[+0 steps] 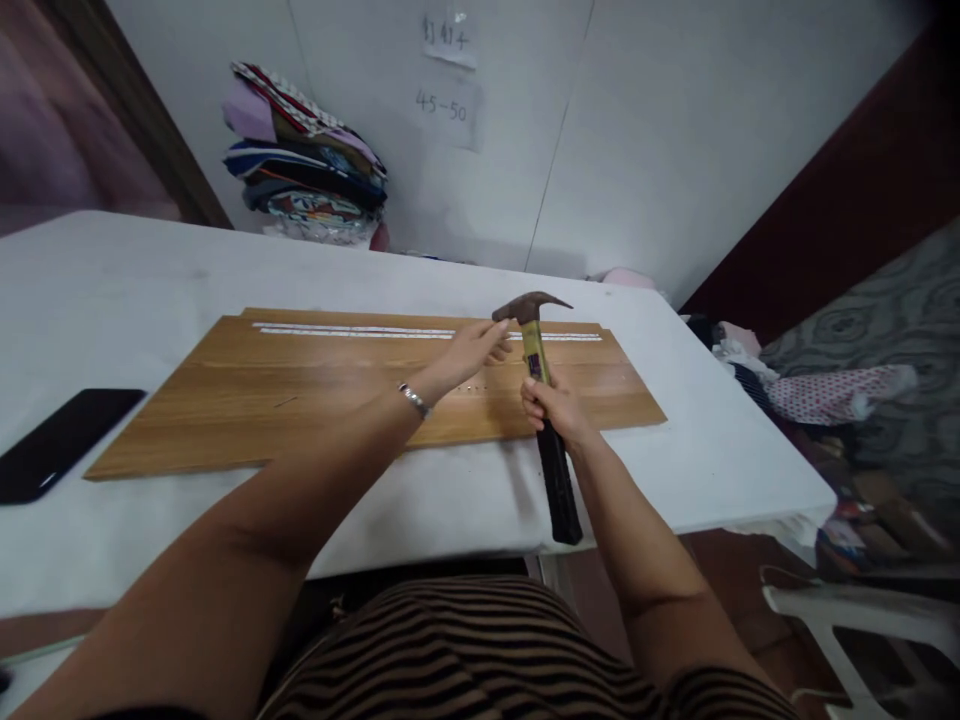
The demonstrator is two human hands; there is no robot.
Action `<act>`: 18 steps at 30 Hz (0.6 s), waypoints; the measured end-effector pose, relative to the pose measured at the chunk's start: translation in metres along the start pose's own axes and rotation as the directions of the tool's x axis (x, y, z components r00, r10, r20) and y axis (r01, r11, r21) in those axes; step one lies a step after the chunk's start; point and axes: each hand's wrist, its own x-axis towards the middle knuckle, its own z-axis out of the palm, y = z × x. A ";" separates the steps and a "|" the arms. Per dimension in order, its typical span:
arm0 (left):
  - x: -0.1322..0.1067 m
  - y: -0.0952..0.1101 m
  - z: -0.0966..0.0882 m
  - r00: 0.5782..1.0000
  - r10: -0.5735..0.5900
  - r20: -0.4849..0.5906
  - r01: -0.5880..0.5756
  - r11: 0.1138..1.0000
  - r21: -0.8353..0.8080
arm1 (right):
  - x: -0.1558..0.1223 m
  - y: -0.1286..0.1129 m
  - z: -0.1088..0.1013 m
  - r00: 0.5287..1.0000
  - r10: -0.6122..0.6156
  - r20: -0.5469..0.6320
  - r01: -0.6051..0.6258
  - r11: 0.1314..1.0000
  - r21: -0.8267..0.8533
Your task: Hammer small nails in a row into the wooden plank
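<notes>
My right hand is wrapped round the handle of a claw hammer, held upright above the board with its rusty head at the top. My left hand has its fingers curled together beside the striking end of the hammer head. The thumb and index finger appear to touch that end; whether something small is pinched there I cannot make out. Below lies a brown wooden board with two white measuring strips along its far side. Several small nail-like dots show between my hands, and a thin dark nail lies further left.
A white-covered table bears the board. A black phone lies at the left. Folded cloths are stacked by the wall, which carries paper notes. A white plastic chair stands at the lower right.
</notes>
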 end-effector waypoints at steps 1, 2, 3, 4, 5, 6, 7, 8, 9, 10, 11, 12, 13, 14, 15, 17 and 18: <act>-0.005 -0.008 -0.014 0.999 0.006 -0.050 -0.001 0.996 0.094 | -0.008 0.003 -0.004 0.999 0.029 -0.015 -0.029 0.999 -0.044; -0.012 -0.016 -0.030 0.994 0.015 -0.108 0.008 0.979 0.204 | -0.017 0.006 -0.007 0.998 0.057 -0.023 -0.059 0.994 -0.088; -0.020 -0.026 -0.046 0.989 0.031 -0.147 0.019 0.946 0.322 | -0.025 0.010 -0.009 0.996 0.087 -0.025 -0.090 0.988 -0.126; -0.029 -0.037 -0.062 0.984 0.058 -0.171 0.026 0.893 0.449 | -0.033 0.015 -0.009 0.993 0.120 -0.019 -0.121 0.981 -0.154; -0.037 -0.047 -0.077 0.978 0.087 -0.191 0.037 0.825 0.564 | -0.040 0.019 -0.008 0.989 0.149 -0.014 -0.149 0.974 -0.173; -0.046 -0.057 -0.091 0.972 0.097 -0.216 0.067 0.763 0.642 | -0.046 0.023 -0.006 0.986 0.168 -0.011 -0.167 0.969 -0.183; -0.054 -0.067 -0.103 0.966 0.095 -0.241 0.105 0.707 0.699 | -0.050 0.028 -0.003 0.984 0.178 -0.013 -0.177 0.965 -0.192; -0.061 -0.076 -0.113 0.960 0.087 -0.266 0.146 0.653 0.743 | -0.053 0.031 0.000 0.983 0.181 -0.021 -0.181 0.962 -0.204; -0.066 -0.085 -0.121 0.961 0.069 -0.267 0.176 0.594 0.785 | -0.055 0.034 0.004 0.983 0.178 -0.035 -0.182 0.960 -0.215; -0.070 -0.092 -0.127 0.966 0.045 -0.255 0.193 0.534 0.823 | -0.055 0.037 0.008 0.984 0.174 -0.050 -0.180 0.957 -0.225; -0.073 -0.098 -0.130 0.969 0.029 -0.245 0.202 0.471 0.859 | -0.054 0.039 0.011 0.983 0.169 -0.063 -0.180 0.955 -0.235; -0.075 -0.102 -0.132 0.965 0.014 -0.260 0.232 0.411 0.881 | -0.053 0.041 0.014 0.983 0.168 -0.075 -0.181 0.953 -0.243; -0.075 -0.106 -0.132 0.966 0.000 -0.259 0.241 0.367 0.899 | -0.051 0.043 0.017 0.982 0.170 -0.084 -0.186 0.950 -0.250; -0.075 -0.108 -0.131 0.966 -0.009 -0.258 0.246 0.334 0.910 | -0.049 0.044 0.020 0.980 0.175 -0.092 -0.193 0.946 -0.260; -0.075 -0.109 -0.130 0.967 -0.018 -0.254 0.247 0.314 0.917 | -0.047 0.045 0.022 0.978 0.182 -0.101 -0.203 0.942 -0.269; -0.074 -0.109 -0.128 0.971 -0.032 -0.236 0.234 0.300 0.925 | -0.044 0.047 0.027 0.973 0.195 -0.125 -0.223 0.933 -0.282; -0.074 -0.109 -0.127 0.973 -0.033 -0.228 0.228 0.300 0.927 | -0.044 0.048 0.029 0.970 0.199 -0.137 -0.231 0.929 -0.289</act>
